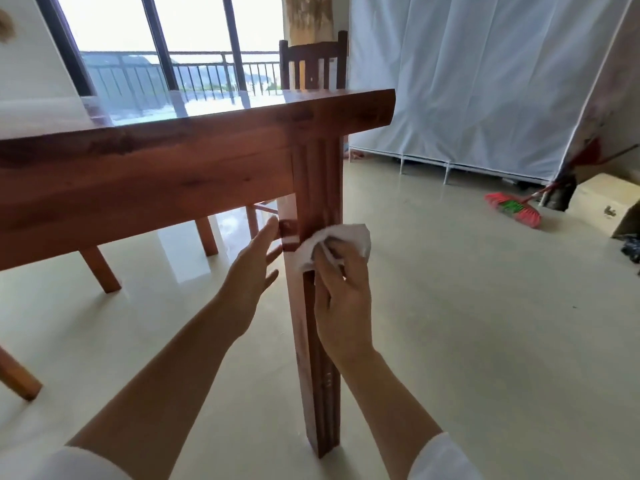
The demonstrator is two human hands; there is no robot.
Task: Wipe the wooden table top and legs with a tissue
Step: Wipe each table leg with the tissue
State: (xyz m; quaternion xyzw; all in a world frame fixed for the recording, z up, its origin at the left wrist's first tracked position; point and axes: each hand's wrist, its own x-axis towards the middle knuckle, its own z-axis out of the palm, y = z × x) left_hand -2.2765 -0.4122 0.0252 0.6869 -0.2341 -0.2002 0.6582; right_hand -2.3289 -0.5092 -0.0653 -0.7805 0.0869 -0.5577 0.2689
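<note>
Right hand [343, 306], fingers [330, 256] pinching tissue [351, 237] against table leg [317, 382], left hand [249, 271] beside

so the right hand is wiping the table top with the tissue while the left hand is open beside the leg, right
Not quite. In the head view the right hand presses the tissue against the table leg, below the table top, not on the top itself. The left hand is open beside the leg, as you said.
</note>
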